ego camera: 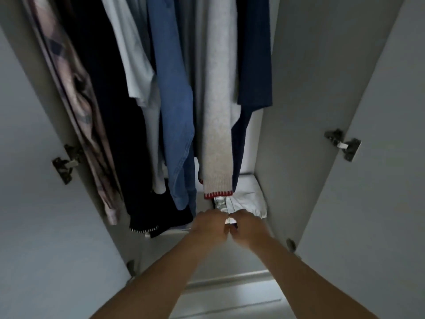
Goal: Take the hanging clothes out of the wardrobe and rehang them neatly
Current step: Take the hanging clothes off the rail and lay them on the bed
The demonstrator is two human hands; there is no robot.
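Several garments hang in the open wardrobe: a pinkish patterned cloth (78,107) at the left, a black garment (108,93), a pale shirt (131,56), a blue denim piece (174,107), a light grey knit sweater (218,125) with a red-trimmed cuff, and a navy garment (253,56) at the right. My left hand (210,223) and my right hand (247,224) meet low in the wardrobe, below the sweater cuff. Their fingers pinch a small white and dark thing (231,222) between them; I cannot tell what it is.
White folded cloth (247,196) lies on the wardrobe floor at the right, behind my hands. Both doors stand open, with metal hinges on the left door (66,162) and the right door (342,143). A white drawer front (230,293) sits below.
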